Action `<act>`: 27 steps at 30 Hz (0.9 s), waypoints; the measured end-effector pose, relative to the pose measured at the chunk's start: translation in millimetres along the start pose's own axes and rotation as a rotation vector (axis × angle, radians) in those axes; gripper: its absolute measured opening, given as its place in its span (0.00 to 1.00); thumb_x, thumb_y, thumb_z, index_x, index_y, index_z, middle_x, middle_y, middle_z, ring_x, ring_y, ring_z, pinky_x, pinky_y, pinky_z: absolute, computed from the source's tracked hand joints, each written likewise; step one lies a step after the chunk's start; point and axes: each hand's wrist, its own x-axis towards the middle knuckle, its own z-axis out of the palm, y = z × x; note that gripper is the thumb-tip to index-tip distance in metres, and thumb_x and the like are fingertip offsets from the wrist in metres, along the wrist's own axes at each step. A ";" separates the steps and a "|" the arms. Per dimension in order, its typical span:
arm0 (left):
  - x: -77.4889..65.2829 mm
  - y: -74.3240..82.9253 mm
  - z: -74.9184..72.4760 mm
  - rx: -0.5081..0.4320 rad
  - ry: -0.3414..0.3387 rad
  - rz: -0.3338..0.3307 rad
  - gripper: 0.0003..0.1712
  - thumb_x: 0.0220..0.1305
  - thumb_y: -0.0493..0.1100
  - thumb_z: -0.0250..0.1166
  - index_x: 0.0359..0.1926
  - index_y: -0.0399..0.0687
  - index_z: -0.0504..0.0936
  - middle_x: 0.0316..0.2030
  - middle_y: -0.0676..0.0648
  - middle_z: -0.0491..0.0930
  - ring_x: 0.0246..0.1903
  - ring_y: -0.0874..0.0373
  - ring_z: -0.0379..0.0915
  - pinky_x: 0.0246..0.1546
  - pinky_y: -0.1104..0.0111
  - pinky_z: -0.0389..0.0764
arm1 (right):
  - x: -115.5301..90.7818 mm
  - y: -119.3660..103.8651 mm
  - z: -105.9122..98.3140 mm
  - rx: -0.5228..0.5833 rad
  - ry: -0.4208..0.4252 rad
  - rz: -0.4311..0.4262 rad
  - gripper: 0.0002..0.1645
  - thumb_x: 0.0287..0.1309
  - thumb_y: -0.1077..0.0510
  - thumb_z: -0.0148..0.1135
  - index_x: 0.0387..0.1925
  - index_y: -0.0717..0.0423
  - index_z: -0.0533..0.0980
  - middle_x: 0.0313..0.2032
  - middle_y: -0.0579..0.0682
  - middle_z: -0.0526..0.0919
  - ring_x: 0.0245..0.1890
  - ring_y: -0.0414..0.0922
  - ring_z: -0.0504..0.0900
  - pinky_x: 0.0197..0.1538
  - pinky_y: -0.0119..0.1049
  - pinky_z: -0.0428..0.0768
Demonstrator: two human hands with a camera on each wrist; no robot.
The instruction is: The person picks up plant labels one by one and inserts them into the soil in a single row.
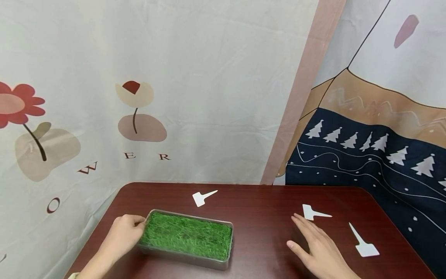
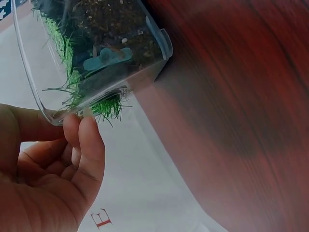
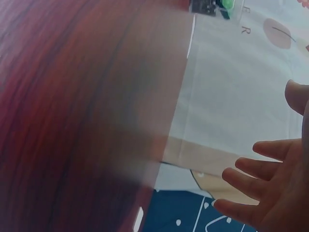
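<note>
A rectangular clear plastic box (image 1: 184,259) of green grass (image 1: 188,234) stands at the left of the table. My left hand (image 1: 122,234) pinches the box's rim at its left end. Thumb and fingers meet on the rim's corner in the left wrist view, where dark soil (image 2: 113,24) and a bluish piece (image 2: 107,59) show through the wall. Fingers spread, my right hand (image 1: 318,248) hovers over the table's right side and holds nothing. Just beyond its fingertips lies a white T-shaped plant label (image 1: 308,212); a second white label (image 1: 367,249) lies to its right.
Another white plant label (image 1: 199,199) lies behind the box, toward the back edge of the dark red wooden table (image 1: 261,221). A printed cloth (image 1: 216,97) with flowers and letters hangs behind, and a navy cloth with white trees (image 1: 348,155) hangs at the right.
</note>
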 end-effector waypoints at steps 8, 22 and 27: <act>-3.4 11.6 8.6 -0.037 -0.004 -0.005 0.16 0.67 0.34 0.58 0.21 0.47 0.80 0.13 0.56 0.58 0.16 0.64 0.51 0.21 0.71 0.57 | 4.2 -13.2 8.6 0.055 -0.043 -0.010 0.41 0.68 0.35 0.64 0.71 0.56 0.73 0.71 0.55 0.73 0.69 0.58 0.73 0.65 0.69 0.70; -10.8 29.0 22.9 -0.119 -0.001 -0.014 0.20 0.66 0.34 0.61 0.16 0.50 0.76 0.08 0.56 0.64 0.11 0.62 0.66 0.19 0.70 0.66 | 7.7 -31.1 19.1 0.178 -0.170 -0.015 0.38 0.67 0.36 0.67 0.67 0.54 0.75 0.66 0.51 0.77 0.64 0.53 0.77 0.62 0.62 0.76; -11.7 36.3 29.5 -0.191 -0.009 -0.038 0.15 0.66 0.33 0.62 0.22 0.49 0.85 0.08 0.53 0.71 0.10 0.58 0.72 0.17 0.68 0.72 | 7.7 -33.8 24.2 0.188 -0.161 -0.051 0.34 0.69 0.37 0.65 0.65 0.54 0.77 0.61 0.47 0.79 0.59 0.49 0.80 0.59 0.57 0.80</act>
